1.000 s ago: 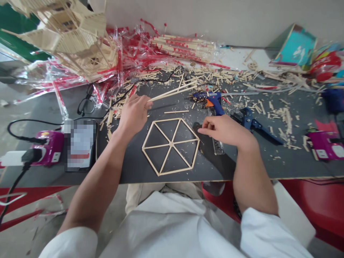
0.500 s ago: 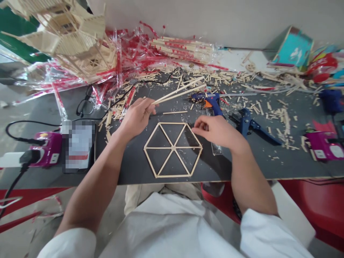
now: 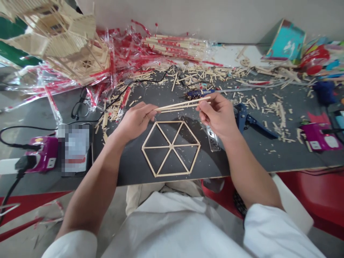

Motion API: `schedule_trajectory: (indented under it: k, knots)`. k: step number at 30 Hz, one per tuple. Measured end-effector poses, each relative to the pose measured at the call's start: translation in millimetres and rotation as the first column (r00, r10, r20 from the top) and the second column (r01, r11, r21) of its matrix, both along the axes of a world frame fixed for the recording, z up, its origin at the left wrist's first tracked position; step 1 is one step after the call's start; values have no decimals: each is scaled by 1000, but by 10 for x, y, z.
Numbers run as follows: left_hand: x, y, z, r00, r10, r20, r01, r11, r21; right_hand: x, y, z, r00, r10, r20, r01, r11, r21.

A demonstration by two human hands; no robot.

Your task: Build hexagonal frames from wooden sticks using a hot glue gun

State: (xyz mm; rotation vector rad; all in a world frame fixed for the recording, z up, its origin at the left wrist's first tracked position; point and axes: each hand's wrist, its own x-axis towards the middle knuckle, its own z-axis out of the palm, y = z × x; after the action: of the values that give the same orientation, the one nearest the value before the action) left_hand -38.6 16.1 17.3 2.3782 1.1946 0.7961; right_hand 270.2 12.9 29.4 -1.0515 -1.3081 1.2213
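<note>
In the head view, thin pale wooden sticks [image 3: 182, 105] are being held between the left hand [image 3: 135, 121] and the right hand [image 3: 217, 114], the fingers [image 3: 204, 109] clamped on them, above a hexagonal wooden-stick frame [image 3: 171, 148] lying on the dark surface [image 3: 215, 165]. The sticks could be snapped if excess pressure is being applied, or dropped if the grip is being loosened.

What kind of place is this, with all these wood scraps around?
Probably a hobby workshop for stick models. A multi-storey model of pale wooden sticks sits behind the dark work board; on it lie a blue hot-glue gun and a flat hexagonal frame of thin wooden sticks.
</note>
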Motion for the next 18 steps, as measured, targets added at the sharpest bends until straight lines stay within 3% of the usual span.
schedule_trajectory:
  k: [5, 11, 15, 18]
  knots:
    - [-21, 53, -49, 984, 176, 2, -175, 983, 49, 150, 63, -29, 994, -76, 75, 73, 996, 45]
    - [-258, 163, -210, 907, 400, -133, -389, 916, 97, 451, 146, -25, 954, 81, 287, -82, 997, -7]
    - [-238, 123, -163, 903, 406, -143, -392, 913, 112, 522, 158, -54, 886, 141, 442, -145, 989, -25]
    - [-128, 64, -64, 954, 280, -107, -273, 959, 80, 552, 165, -55, 826, 211, 523, -200, 977, -79]
